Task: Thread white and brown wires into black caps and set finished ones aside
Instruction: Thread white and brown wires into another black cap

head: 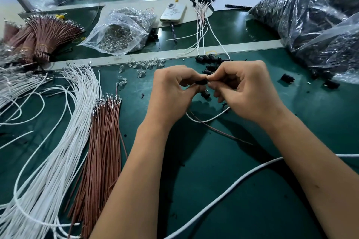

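Observation:
My left hand (171, 93) and my right hand (246, 91) meet over the middle of the green mat, both pinching one black cap (201, 82) between their fingertips. A white wire (206, 120) and a brown wire (221, 132) trail from under the hands toward me and to the right. Loose black caps (208, 59) lie just beyond the hands. Finished caps with wires (202, 15) lie fanned out further back. To the left, a sheaf of white wires (64, 132) lies beside a sheaf of brown wires (103, 141).
A clear bag of small clear bulbs (120, 33) and a phone (173, 12) sit at the back. Big bags of black caps (314, 19) fill the right. A tied brown wire bundle (38, 39) lies far left. A thick white cable (252, 172) crosses near me.

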A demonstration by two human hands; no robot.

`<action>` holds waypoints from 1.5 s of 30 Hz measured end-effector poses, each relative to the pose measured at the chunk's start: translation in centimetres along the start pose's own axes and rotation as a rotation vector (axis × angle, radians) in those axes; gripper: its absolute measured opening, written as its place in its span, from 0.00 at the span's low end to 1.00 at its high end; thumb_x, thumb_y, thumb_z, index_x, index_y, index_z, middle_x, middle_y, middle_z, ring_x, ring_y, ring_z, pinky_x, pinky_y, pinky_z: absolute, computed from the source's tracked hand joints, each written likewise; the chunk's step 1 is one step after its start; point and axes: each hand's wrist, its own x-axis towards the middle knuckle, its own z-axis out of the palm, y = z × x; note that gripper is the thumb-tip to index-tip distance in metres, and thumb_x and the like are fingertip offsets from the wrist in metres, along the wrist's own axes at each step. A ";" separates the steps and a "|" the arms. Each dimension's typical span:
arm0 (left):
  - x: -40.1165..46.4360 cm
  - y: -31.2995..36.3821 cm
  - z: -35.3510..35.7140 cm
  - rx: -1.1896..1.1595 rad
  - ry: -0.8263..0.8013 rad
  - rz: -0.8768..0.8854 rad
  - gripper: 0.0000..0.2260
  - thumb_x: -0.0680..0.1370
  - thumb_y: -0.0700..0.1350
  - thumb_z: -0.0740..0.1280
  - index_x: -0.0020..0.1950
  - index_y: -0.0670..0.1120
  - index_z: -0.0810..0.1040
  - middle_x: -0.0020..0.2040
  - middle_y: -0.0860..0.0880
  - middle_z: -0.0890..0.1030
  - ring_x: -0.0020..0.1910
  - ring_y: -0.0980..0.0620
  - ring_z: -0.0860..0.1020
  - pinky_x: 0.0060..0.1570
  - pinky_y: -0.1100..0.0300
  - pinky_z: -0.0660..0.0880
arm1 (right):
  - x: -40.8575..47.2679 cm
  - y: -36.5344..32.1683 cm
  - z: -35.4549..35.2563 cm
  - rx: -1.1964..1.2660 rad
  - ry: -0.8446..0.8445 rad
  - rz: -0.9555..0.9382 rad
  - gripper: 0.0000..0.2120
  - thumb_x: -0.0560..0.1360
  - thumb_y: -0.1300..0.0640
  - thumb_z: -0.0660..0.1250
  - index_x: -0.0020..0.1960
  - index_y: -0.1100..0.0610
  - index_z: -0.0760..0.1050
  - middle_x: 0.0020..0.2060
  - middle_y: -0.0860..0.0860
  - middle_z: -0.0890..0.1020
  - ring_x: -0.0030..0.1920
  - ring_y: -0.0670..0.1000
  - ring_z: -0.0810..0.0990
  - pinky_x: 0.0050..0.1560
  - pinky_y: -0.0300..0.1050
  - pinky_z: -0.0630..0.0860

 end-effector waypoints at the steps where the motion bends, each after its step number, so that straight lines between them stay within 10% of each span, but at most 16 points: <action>1: 0.0 0.0 0.0 -0.037 -0.014 -0.017 0.09 0.68 0.34 0.80 0.47 0.41 0.87 0.40 0.49 0.85 0.37 0.61 0.80 0.43 0.68 0.74 | 0.0 0.1 -0.1 -0.005 -0.010 -0.010 0.02 0.73 0.67 0.74 0.44 0.61 0.83 0.34 0.51 0.84 0.32 0.53 0.84 0.32 0.57 0.80; 14: 0.0 -0.1 -0.4 -0.353 -0.049 -0.157 0.08 0.67 0.33 0.80 0.41 0.40 0.84 0.37 0.51 0.85 0.37 0.55 0.84 0.44 0.55 0.82 | 0.1 -0.1 -0.3 0.283 -0.050 0.202 0.04 0.76 0.71 0.73 0.44 0.65 0.81 0.29 0.51 0.83 0.27 0.48 0.81 0.29 0.40 0.77; 33: -0.2 0.1 0.0 -0.415 -0.045 -0.200 0.09 0.66 0.31 0.80 0.39 0.40 0.83 0.40 0.38 0.85 0.41 0.38 0.85 0.48 0.42 0.81 | 0.1 0.2 -0.6 0.384 -0.095 0.235 0.04 0.75 0.71 0.74 0.43 0.65 0.81 0.30 0.53 0.83 0.28 0.50 0.81 0.29 0.40 0.77; 45: -0.1 0.6 0.3 -0.656 -0.008 -0.233 0.10 0.67 0.29 0.77 0.38 0.42 0.81 0.39 0.47 0.86 0.39 0.51 0.84 0.45 0.60 0.80 | 0.3 -0.6 -0.5 0.839 0.000 0.482 0.06 0.71 0.57 0.74 0.42 0.61 0.83 0.32 0.55 0.83 0.29 0.47 0.80 0.29 0.35 0.77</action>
